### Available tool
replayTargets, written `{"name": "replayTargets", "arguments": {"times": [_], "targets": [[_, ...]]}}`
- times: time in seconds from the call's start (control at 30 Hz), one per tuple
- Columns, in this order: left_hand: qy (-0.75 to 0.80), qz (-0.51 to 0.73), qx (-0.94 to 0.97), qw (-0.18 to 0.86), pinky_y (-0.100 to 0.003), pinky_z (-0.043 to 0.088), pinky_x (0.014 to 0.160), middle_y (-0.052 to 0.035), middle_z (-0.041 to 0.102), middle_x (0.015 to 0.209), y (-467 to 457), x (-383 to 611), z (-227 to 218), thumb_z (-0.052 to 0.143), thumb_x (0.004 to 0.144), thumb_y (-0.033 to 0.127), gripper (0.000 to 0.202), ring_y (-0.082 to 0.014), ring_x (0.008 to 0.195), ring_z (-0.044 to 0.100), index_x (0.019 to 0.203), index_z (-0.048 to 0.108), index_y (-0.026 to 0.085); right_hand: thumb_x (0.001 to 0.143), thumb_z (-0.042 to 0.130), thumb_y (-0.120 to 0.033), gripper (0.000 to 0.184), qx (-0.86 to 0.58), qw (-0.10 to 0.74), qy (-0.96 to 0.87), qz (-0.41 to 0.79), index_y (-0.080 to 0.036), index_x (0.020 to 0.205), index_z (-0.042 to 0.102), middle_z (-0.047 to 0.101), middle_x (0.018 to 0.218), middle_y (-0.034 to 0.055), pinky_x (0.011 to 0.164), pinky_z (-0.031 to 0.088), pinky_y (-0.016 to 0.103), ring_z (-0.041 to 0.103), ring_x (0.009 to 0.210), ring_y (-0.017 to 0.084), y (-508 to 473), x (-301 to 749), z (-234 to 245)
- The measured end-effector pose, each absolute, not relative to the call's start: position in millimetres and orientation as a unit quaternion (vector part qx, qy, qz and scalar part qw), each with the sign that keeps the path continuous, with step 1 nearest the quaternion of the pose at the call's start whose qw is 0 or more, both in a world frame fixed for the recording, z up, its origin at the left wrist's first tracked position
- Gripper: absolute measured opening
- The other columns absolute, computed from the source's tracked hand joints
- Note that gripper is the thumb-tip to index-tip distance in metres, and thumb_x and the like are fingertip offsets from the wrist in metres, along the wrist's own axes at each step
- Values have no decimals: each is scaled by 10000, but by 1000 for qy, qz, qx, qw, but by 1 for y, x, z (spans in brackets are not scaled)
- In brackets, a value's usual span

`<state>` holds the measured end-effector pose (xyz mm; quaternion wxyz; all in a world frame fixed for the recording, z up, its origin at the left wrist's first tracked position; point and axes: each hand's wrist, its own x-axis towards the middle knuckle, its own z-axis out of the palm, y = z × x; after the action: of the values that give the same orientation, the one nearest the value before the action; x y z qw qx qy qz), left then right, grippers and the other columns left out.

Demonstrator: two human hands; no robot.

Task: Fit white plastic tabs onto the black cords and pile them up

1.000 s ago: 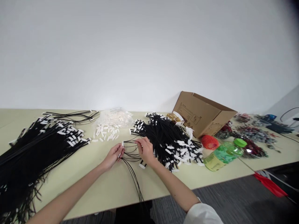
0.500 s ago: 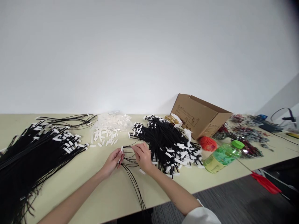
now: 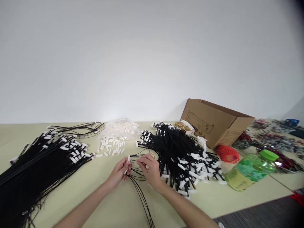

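Observation:
Near the middle of the table, my left hand (image 3: 120,171) is closed on a white connector housing (image 3: 129,159) that has thin black wires coming out of it. My right hand (image 3: 150,169) sits just to the right, thumb and fingertips pinched on one of the black wires (image 3: 136,161) close to the housing. More loose black wires (image 3: 142,196) hang from the left hand down toward the table's front edge. Behind the hands lie scattered small white connector housings (image 3: 111,144), spilling from a clear plastic bag (image 3: 122,128).
A big bundle of black wires (image 3: 30,171) with white ends covers the left. Another black cable heap (image 3: 172,142) lies right of my hands. Beyond it are a cardboard box (image 3: 209,123), a small tray of gold-coloured parts (image 3: 184,126), a red netted object (image 3: 228,154) and a green-capped bottle (image 3: 250,171).
The view has shifted, so the table items appear farther apart and the right-hand ones farther right. My right hand's fingertips have come closer to the housing along the wire.

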<state>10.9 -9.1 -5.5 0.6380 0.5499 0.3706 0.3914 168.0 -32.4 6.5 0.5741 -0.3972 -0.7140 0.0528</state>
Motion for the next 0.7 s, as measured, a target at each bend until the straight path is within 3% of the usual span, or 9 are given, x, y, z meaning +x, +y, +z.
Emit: {"name": "replayTargets", "arguments": {"times": [0.2, 0.5, 0.7], "targets": [[368, 388, 528, 660, -163, 289, 366, 37, 410, 615, -10, 10, -3, 516, 756, 502, 333, -79, 512, 368, 717, 456, 177, 826, 528, -184, 112, -407, 551, -723, 90, -183, 772, 626, 596, 718, 29, 626, 449, 257, 533, 712, 141, -33, 168, 3], [361, 389, 523, 666, -161, 286, 365, 39, 397, 623, -12, 11, 0, 525, 766, 466, 305, -76, 507, 347, 709, 445, 177, 846, 496, -159, 103, -376, 550, -745, 4, -168, 787, 581, 599, 711, 29, 631, 435, 246, 515, 685, 131, -35, 168, 5], [367, 380, 539, 656, -170, 311, 369, 37, 402, 614, -13, 11, 1, 502, 782, 461, 296, -83, 508, 358, 712, 459, 177, 850, 484, -173, 140, -410, 493, -763, -77, -160, 738, 566, 559, 668, 26, 626, 400, 254, 473, 651, 128, -33, 174, 8]]}}
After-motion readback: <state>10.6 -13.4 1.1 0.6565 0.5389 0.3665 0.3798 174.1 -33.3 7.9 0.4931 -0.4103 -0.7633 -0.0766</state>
